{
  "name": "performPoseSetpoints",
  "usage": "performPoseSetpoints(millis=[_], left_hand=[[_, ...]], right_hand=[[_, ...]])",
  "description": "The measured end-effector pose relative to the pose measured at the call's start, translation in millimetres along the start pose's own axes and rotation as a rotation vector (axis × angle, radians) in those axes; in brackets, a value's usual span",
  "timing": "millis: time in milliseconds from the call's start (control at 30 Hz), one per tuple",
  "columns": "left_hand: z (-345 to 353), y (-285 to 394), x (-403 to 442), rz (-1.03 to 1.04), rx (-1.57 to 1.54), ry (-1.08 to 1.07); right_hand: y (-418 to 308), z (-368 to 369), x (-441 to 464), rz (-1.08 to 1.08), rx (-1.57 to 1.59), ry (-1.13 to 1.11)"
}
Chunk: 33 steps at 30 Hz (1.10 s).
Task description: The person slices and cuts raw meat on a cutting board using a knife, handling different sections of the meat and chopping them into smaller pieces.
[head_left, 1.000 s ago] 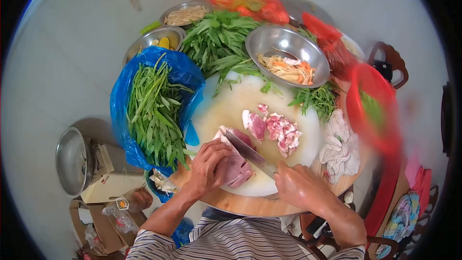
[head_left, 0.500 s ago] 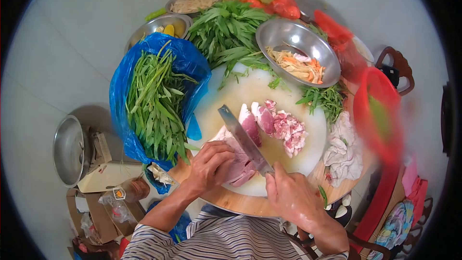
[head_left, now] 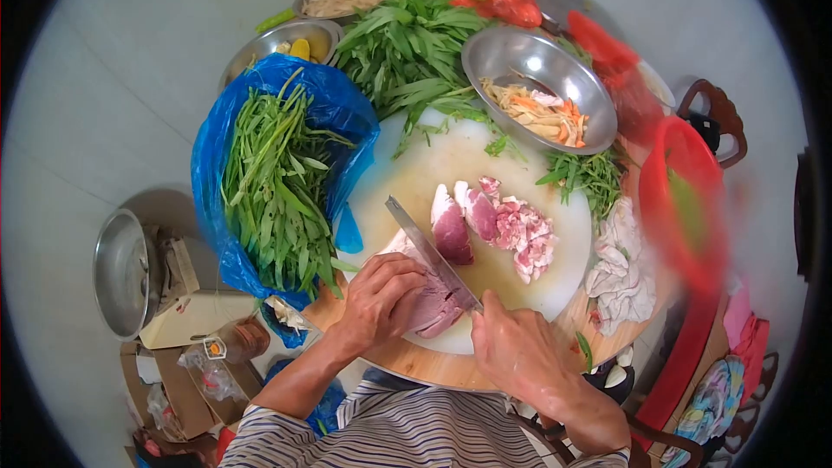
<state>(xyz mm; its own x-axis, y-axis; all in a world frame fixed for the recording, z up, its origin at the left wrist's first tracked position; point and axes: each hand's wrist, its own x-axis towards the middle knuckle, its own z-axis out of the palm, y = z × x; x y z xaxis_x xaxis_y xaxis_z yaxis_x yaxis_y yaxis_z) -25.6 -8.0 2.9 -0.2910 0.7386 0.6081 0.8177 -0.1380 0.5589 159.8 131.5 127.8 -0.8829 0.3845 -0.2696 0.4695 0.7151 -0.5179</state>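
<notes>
A large piece of raw meat (head_left: pixel 431 306) lies near the front of the round white cutting board (head_left: pixel 520 299). My left hand (head_left: pixel 379 299) presses down on its left side, fingers curled together. In my right hand (head_left: pixel 520 347) is the handle of a cleaver (head_left: pixel 431 251), largely hidden by my fingers. Its blade slants up to the left and stands in or against the meat, right beside my left fingers. Just past the blade sit a thick cut slab of meat (head_left: pixel 451 230), a second slab (head_left: pixel 477 211) and a heap of smaller chunks (head_left: pixel 526 237).
A blue plastic bag (head_left: pixel 212 156) of leafy greens (head_left: pixel 273 191) stands left of the board. Behind are more greens (head_left: pixel 407 43) and a steel bowl (head_left: pixel 485 56) of shredded vegetables. To the right lie a crumpled cloth (head_left: pixel 622 269) and a blurred red basket (head_left: pixel 685 199).
The cleaver has shifted slightly left and down into the meat. A thick slab now stands apart on the blade's far side. My left hand stays on the meat.
</notes>
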Motion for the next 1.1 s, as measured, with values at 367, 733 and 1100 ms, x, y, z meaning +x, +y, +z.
performPoseSetpoints(millis=[367,733,1100], left_hand=[[-5.6,-5.1,-0.6,-0.001,-0.045,-0.108],[0.8,0.1,-3.9,-0.047,-0.072,-0.054],[2.9,-3.7,-3.2,-0.014,-0.068,-0.057]], right_hand=[[-4.2,-9.5,12.6,-0.034,-0.089,-0.099],[2.6,-20.2,-3.2,0.014,0.046,-0.143],[-6.5,18.5,68.2,-0.049,0.058,0.043]])
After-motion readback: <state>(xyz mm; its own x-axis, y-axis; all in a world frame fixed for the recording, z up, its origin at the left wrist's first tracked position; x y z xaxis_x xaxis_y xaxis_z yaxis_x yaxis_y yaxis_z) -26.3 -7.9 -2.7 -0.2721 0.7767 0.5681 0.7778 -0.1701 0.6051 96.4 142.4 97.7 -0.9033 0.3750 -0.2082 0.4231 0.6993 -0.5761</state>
